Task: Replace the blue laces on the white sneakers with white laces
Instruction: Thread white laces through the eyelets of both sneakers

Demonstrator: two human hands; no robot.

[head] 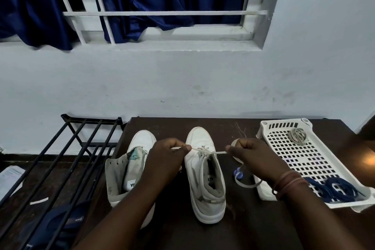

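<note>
Over on the right, a white perforated plastic basket (284, 148) sits on the dark wooden table (172, 229), a grid of square holes across its floor and slots along the far wall. Inside it, at the near end, a loose tangle of blue laces (332, 187); at the far end, a small coiled bundle of pale lace (297, 136), round and flat.

Centre of the table now: two white sneakers side by side, toes pointing to the wall. The right sneaker (205, 178) has a white lace (205, 150) threaded through its front eyelets, and both hands are on it. The left hand (168, 156) pinches one end between thumb and curled fingers, just left of the shoe; the right hand (251, 154) grips the other end the same way, just right of it. The lace runs taut and level between them, straight across the eyelets.

The left sneaker (129, 168) stands with bare eyelets, tongue flopped out, its smooth upper scuffed and grey at the heel. Between the right sneaker and the basket lies a flat pale strip with something small and blue (238, 173) on it, possibly a clip, hard to say. Thin bangles ring the right wrist. Off the table's left edge stands a black metal rack (60, 158) of slim bars.
</note>
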